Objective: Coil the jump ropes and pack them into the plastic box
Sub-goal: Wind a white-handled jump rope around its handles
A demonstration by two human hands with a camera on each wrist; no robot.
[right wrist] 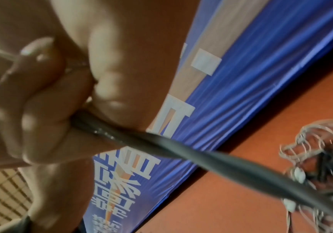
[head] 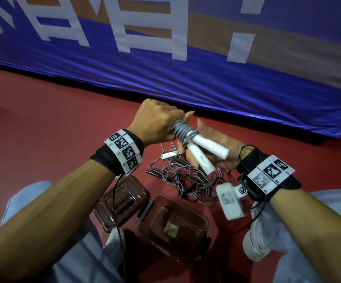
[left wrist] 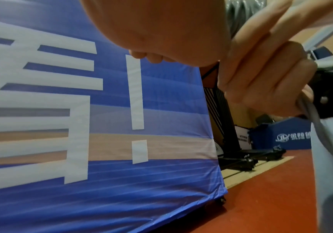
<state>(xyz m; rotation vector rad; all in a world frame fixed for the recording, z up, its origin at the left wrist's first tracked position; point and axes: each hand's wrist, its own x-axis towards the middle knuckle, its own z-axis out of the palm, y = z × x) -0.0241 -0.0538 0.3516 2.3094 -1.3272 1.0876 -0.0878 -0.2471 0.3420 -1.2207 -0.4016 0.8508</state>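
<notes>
Red floor [head: 63,111] below: left hand [head: 159,121] clenches the grey coil [head: 182,129] (tightly wound); right hand [head: 212,148] cradles white handles [head: 204,152], fingers half-curled

Wrist rig and clothing

Each wrist carries a black strap [head: 102,156] with a white band of black square-code markers [head: 124,153]; a white camera block [head: 229,201] hangs under the right wrist; thin black cables [head: 116,201] trail down. Light grey trousers [head: 26,197], bare forearms.

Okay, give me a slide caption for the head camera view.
Both hands hold a white-handled jump rope, cord wound grey, above tangled ropes and an open plastic box.
</notes>
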